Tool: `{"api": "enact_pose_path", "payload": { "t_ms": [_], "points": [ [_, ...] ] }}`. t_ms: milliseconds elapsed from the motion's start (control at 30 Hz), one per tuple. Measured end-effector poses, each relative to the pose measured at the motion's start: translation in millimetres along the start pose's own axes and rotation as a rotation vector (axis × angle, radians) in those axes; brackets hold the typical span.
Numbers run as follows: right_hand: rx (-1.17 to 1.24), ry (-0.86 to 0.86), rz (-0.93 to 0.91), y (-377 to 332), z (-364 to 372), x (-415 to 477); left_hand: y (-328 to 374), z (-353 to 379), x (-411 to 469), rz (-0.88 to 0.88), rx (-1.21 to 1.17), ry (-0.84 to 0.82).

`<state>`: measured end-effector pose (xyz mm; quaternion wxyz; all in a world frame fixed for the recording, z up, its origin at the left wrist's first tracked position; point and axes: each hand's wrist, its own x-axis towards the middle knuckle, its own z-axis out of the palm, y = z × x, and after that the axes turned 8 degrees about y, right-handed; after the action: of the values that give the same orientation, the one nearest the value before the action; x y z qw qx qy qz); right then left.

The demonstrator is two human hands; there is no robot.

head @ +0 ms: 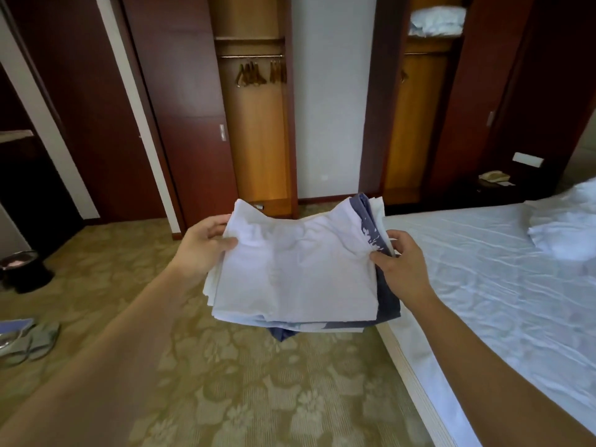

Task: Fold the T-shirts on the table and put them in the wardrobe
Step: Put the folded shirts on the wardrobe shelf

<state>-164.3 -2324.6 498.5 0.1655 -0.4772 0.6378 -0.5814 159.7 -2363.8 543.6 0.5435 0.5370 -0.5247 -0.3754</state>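
White cotton pinched both sides: left hand (206,243) and right hand (400,269) each in closed grip on edges of folded T-shirt stack (296,269), white over navy, held in air above carpet. Folding looks done. Open wardrobe (258,130) ahead, well apart; shelving left. Crumpled white cloth (567,233) on bed, possibly unfolded.

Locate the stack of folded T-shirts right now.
Head view, centre: the stack of folded T-shirts is held between left hand and right hand, above the carpet, beside the bed.
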Motion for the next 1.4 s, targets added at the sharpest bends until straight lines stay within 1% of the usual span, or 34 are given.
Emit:
{"api": "enact_pose_path", "payload": {
  "t_ms": [267, 433, 567, 667, 867, 1133, 1300, 1400],
  "points": [
    [0.072, -0.124, -0.058, -9.8, 181.1, 232.0, -7.0, 16.2, 257.1, -0.015, 0.036, 0.168],
    [0.065, -0.156, -0.108, 3.7, 306.7, 359.5, -45.8, 24.1, 426.7, 0.002, 0.049, 0.200],
    [0.061, -0.136, -0.146, 6.6, 408.6, 465.4, -72.3, 31.0, 579.8, 0.041, -0.001, 0.193],
    [0.063, -0.098, -0.162, 1.8, 465.7, 542.2, -70.7, 39.7, 687.8, 0.070, -0.027, 0.157],
    [0.086, -0.031, -0.199, -16.2, 582.2, 726.8, -59.8, 70.3, 906.0, 0.158, -0.012, 0.166],
    [0.124, 0.002, -0.311, -0.3, 758.4, 973.3, -74.7, 110.0, 1194.7, 0.306, -0.005, 0.218],
    [0.137, 0.010, -0.342, -27.6, 853.3, 1114.7, -58.0, 122.9, 1358.6, 0.340, -0.016, 0.248],
    [0.135, 0.013, -0.396, -48.9, 907.0, 1191.9, -46.5, 127.8, 1454.2, 0.371, -0.024, 0.262]
  ]
}}
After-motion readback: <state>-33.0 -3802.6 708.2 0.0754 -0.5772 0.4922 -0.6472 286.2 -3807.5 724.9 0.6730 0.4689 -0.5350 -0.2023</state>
